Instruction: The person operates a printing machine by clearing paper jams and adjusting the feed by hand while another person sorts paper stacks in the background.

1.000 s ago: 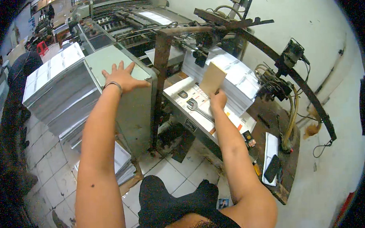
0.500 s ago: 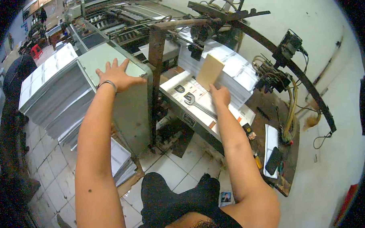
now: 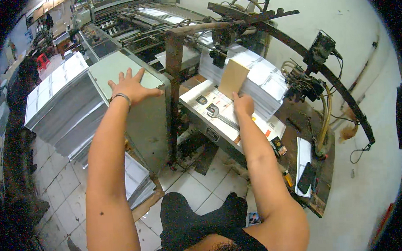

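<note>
Your right hand [image 3: 243,104] pinches a brown card [image 3: 233,78] against the far paper stack [image 3: 261,77]. Your left hand [image 3: 131,87] lies flat, fingers spread, on the green box [image 3: 112,69].

The right hand [image 3: 243,104] has carried the flat brown cardboard piece [image 3: 233,78] farther, up against the white paper stack [image 3: 263,81]. The left hand [image 3: 131,87] has hardly shifted.

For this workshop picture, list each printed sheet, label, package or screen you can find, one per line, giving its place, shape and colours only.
Brown card: plain rectangle, held upright by the right hand.
Printed sheets: white with dark, red and yellow marks, flat on the bench under a wrench.
Paper stack: tall, white, at far left.
Phone: dark screen, on a white sheet at right.
</note>
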